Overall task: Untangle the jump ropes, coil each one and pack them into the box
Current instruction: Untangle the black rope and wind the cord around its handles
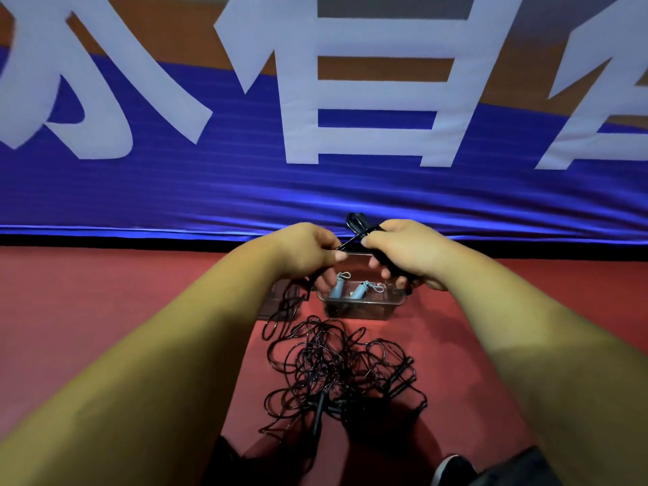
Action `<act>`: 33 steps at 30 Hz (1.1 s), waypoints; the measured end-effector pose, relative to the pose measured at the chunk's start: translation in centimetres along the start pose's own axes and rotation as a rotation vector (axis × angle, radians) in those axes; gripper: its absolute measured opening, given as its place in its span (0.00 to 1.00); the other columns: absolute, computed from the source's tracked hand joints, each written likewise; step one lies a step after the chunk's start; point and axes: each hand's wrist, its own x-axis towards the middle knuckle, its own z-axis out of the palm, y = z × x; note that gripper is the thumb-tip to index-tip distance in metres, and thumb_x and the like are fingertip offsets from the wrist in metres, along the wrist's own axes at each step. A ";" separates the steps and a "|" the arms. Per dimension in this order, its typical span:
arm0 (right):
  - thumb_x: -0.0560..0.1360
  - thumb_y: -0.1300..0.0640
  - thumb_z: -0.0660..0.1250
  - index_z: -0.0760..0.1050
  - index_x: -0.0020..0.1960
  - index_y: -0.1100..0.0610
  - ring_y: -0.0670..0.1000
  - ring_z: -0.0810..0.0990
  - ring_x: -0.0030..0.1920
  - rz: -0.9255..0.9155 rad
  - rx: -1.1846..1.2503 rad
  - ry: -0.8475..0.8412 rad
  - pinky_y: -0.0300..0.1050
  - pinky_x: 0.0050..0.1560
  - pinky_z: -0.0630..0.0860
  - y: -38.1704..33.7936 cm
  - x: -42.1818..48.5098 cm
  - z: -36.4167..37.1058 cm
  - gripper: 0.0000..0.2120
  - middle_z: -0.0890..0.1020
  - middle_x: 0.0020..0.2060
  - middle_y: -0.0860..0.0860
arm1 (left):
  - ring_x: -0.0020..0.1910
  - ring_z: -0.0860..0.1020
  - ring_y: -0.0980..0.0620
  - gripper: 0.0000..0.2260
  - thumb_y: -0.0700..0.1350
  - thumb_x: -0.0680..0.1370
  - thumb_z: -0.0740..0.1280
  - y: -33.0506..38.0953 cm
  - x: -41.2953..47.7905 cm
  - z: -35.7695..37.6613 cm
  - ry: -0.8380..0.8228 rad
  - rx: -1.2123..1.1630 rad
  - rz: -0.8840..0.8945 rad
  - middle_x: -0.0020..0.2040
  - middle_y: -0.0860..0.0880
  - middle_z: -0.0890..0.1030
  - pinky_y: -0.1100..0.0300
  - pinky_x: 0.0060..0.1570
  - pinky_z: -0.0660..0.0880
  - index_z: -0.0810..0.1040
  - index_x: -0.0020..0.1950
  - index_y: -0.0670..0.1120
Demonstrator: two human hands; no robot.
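Note:
A tangle of black jump ropes [333,373] with black handles lies on the red floor between my forearms. Both hands are raised above a clear plastic box [364,303]. My right hand [406,254] grips a black handle and a bundle of black rope whose loop sticks up past the fingers. My left hand [312,254] pinches the black rope that runs across to the right hand; a strand hangs from it down to the tangle. Inside the box lies a light blue jump rope [357,291] with two blue handles.
A blue and orange banner [315,135] with large white characters stands upright along the far edge of the floor, just behind the box. A dark shoe [452,468] shows at the bottom right. Red floor [105,310] stretches to both sides.

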 end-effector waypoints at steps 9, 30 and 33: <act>0.82 0.42 0.68 0.78 0.59 0.55 0.50 0.72 0.30 -0.009 0.279 -0.113 0.37 0.27 0.61 -0.6 -0.4 1.0 0.17 0.80 0.37 0.54 | 0.50 0.86 0.43 0.10 0.47 0.87 0.62 -0.5 0.2 1.0 -0.082 -0.101 -0.096 0.53 0.40 0.87 0.61 0.32 0.78 0.78 0.58 0.42; 0.81 0.41 0.71 0.77 0.54 0.55 0.51 0.73 0.29 -0.109 0.290 -0.099 0.40 0.27 0.63 -0.4 0.0 0.1 0.17 0.81 0.37 0.54 | 0.33 0.78 0.54 0.10 0.51 0.80 0.74 -0.8 0.9 -0.5 0.189 0.226 0.118 0.39 0.47 0.86 0.57 0.43 0.79 0.81 0.43 0.47; 0.80 0.40 0.72 0.76 0.54 0.54 0.51 0.73 0.29 -0.121 0.327 -0.107 0.40 0.27 0.64 -0.4 -0.1 -0.1 0.18 0.80 0.38 0.55 | 0.33 0.79 0.54 0.13 0.53 0.84 0.67 -0.7 0.9 0.3 0.174 0.216 0.114 0.35 0.51 0.81 0.54 0.45 0.82 0.79 0.44 0.47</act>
